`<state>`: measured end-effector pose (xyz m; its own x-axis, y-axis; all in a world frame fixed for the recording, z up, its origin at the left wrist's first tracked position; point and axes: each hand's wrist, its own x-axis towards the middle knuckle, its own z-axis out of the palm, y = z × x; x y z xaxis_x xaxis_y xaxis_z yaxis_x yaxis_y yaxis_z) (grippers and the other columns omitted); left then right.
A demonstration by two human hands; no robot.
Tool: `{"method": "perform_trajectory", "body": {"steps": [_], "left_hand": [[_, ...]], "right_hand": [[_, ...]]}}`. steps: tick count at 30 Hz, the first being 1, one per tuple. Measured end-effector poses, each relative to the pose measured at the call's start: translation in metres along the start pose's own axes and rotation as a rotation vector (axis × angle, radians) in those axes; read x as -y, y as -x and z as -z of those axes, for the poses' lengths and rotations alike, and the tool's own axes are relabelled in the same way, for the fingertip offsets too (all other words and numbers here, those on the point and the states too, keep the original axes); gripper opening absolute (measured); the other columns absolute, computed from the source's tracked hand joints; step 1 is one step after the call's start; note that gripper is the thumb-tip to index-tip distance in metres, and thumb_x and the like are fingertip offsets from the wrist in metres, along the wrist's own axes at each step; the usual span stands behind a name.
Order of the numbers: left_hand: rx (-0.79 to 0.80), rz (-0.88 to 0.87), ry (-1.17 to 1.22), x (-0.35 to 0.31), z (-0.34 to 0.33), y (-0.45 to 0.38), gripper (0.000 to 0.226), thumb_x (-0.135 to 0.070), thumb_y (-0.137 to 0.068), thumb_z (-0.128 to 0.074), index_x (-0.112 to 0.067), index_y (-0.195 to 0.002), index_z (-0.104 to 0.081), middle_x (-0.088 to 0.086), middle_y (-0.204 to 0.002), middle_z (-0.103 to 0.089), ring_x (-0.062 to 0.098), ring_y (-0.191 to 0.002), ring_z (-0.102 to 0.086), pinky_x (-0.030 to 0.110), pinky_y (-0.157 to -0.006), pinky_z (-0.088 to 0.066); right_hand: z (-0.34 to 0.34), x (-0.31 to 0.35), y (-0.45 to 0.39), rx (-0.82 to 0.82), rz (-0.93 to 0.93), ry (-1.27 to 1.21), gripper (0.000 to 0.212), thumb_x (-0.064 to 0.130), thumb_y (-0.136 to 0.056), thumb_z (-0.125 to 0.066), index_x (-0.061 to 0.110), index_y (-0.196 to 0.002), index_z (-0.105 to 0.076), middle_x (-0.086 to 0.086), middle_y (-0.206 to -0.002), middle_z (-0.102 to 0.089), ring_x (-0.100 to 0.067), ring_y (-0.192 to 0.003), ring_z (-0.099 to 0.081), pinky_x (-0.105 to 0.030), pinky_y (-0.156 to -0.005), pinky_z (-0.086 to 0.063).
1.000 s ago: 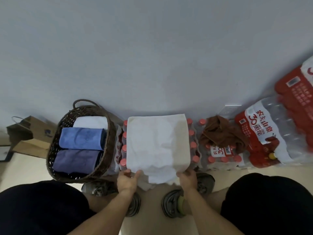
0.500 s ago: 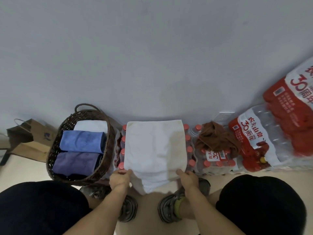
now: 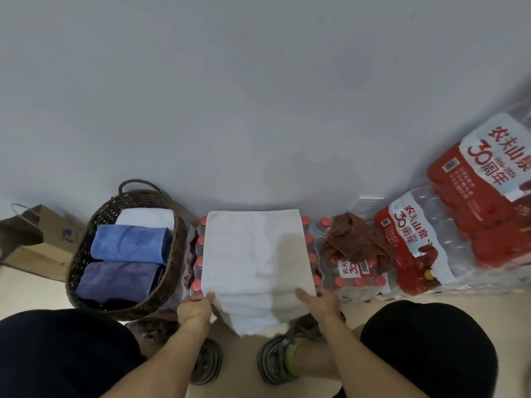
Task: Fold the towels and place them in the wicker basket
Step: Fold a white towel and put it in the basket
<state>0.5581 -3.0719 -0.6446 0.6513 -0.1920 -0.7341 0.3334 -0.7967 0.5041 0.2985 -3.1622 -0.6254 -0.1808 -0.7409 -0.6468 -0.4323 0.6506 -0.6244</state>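
Soft, even, rather dim light leaves only a faint shadow on the white towel point(image 3: 253, 259), while wide-angle distortion bows the wall's foot point(image 3: 258, 201) into a curve and the bottled water packs point(image 3: 459, 239) right of the towel look smeared and soft.

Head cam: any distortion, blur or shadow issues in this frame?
Head view: strong fisheye, the wall-floor line bows; stacked water packs at the right edge smear with blur; white towel is evenly lit but nearly featureless, with a faint yellowish shading on its right; wicker basket stays sharp.
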Motion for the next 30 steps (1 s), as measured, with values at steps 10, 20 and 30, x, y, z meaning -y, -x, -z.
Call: {"method": "perform_trajectory", "body": {"steps": [10,20,30], "left_hand": [[0.017,-0.278,-0.435,-0.024,0.02,0.017,0.031,-0.033,-0.087,-0.065,-0.003,-0.092,-0.068,0.018,-0.094,-0.07,0.033,-0.089,-0.064,0.032,-0.074,-0.047],[0.086,-0.423,-0.186,-0.062,0.021,0.017,0.032,-0.028,-0.084,-0.07,-0.01,-0.063,-0.056,0.006,-0.059,-0.06,0.024,-0.061,-0.058,0.034,-0.064,-0.053],[0.291,-0.336,0.367,-0.101,0.026,0.02,0.051,-0.017,-0.086,-0.074,-0.015,-0.131,-0.05,0.005,-0.105,-0.069,0.02,-0.093,-0.068,0.04,-0.087,-0.056]], "right_hand": [[0.018,0.016,-0.002,0.033,-0.057,0.346,0.068,0.048,-0.08,-0.075,0.001,-0.126,-0.058,-0.017,-0.126,-0.061,-0.035,-0.115,-0.056,-0.033,-0.088,-0.044],[0.041,0.059,0.003,-0.038,0.174,0.324,0.037,0.035,-0.083,-0.074,0.006,-0.071,-0.055,-0.008,-0.071,-0.049,-0.026,-0.075,-0.053,-0.034,-0.07,-0.04],[0.04,0.111,-0.014,0.106,0.154,-0.394,0.067,0.017,-0.081,-0.079,0.013,-0.139,-0.046,-0.007,-0.129,-0.059,-0.029,-0.116,-0.059,-0.049,-0.103,-0.048]]}}
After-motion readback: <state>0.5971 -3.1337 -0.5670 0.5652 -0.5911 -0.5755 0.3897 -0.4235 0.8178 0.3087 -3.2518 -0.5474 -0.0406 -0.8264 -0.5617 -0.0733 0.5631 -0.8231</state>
